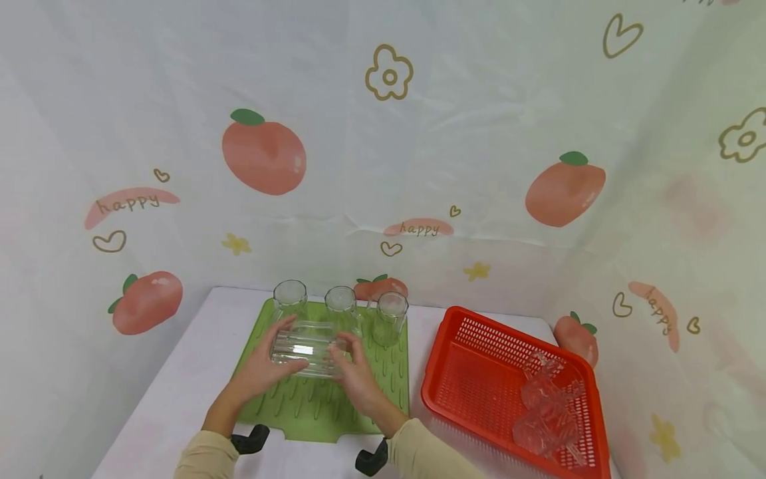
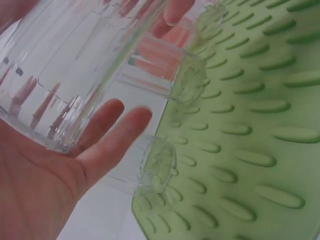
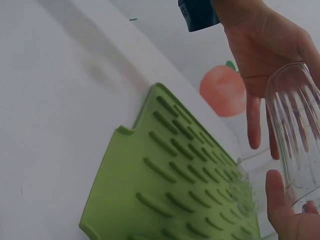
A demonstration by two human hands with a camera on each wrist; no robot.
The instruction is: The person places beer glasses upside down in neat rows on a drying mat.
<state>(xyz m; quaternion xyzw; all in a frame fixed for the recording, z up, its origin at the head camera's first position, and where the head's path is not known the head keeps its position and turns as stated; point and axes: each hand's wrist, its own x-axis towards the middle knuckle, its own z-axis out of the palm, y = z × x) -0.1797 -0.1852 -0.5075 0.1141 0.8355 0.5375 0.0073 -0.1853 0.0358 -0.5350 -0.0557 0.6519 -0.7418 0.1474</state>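
A clear, ribbed glass mug [image 1: 304,350] lies sideways between both hands, above the green drying mat [image 1: 317,409]. My left hand [image 1: 263,362] holds its left end, thumb low in front and fingers over the top. In the left wrist view, that end sits against the palm of the left hand [image 2: 45,185]. At the other end, my right hand [image 1: 359,379] grips the glass; its thumb and fingertips show at the lower right of the right wrist view. Behind, three glass mugs stand in a row on the mat: left [image 1: 290,299], middle [image 1: 341,309] and right [image 1: 390,322].
To the right of the mat, a red perforated basket [image 1: 443,372] holds several clear pieces of glassware [image 1: 541,406] at its right side. White table surface [image 1: 167,399] borders the mat. A printed curtain [image 1: 347,166] hangs behind the table and along its sides.
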